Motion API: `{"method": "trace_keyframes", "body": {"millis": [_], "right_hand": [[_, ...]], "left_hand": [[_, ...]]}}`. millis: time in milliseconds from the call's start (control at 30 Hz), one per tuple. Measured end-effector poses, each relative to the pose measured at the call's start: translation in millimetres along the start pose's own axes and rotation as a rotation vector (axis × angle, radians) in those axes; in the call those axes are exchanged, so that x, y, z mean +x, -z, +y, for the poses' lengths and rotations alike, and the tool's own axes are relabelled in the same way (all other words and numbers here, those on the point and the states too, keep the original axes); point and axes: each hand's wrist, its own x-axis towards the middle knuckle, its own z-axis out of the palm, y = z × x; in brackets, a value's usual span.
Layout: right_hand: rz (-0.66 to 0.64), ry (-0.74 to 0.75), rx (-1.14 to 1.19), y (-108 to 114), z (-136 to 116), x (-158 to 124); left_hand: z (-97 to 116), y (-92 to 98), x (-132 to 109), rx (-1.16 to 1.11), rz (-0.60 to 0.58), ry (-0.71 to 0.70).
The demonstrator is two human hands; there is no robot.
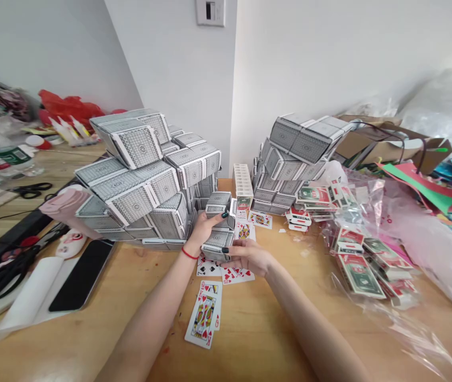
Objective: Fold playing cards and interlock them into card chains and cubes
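Observation:
Between my two hands is a small block built of grey-backed playing cards (218, 237), held a little above the table. My left hand (206, 229), with a red string at the wrist, closes around its left and upper side, thumb across the top. My right hand (248, 255) grips its lower right side, thumb against the front. Loose playing cards lie face up beneath and beside the block, among them a ten of hearts (238, 276). Nearer me, a king of hearts (202, 321) overlaps a queen of hearts (217, 288).
Stacked card blocks rise at left (142, 180) and right (295, 154). A row of card boxes (243, 183) stands between them. Card packs (359, 273) and clear plastic wrap (420, 239) lie at right. A phone (83, 276), scissors (11, 270) and a mouse (70, 243) are at left.

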Motion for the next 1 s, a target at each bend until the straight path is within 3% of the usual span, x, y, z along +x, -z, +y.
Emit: {"method": "trace_keyframes", "body": {"millis": [300,567,1000], "right_hand": [[0.095,0.011,0.029,-0.3,0.9,4.3],[-0.193,0.054,0.229,-7.5,9.0,1.3],[-0.178,0.148,0.186,-13.8,9.3,-1.7]], "left_hand": [[2.7,-0.9,-1.8,-0.022,0.008,0.006],[1.1,-11.4,-4.1,-0.094,0.036,-0.031],[5.7,-13.4,-5.6,-0.060,0.020,-0.032]]}}
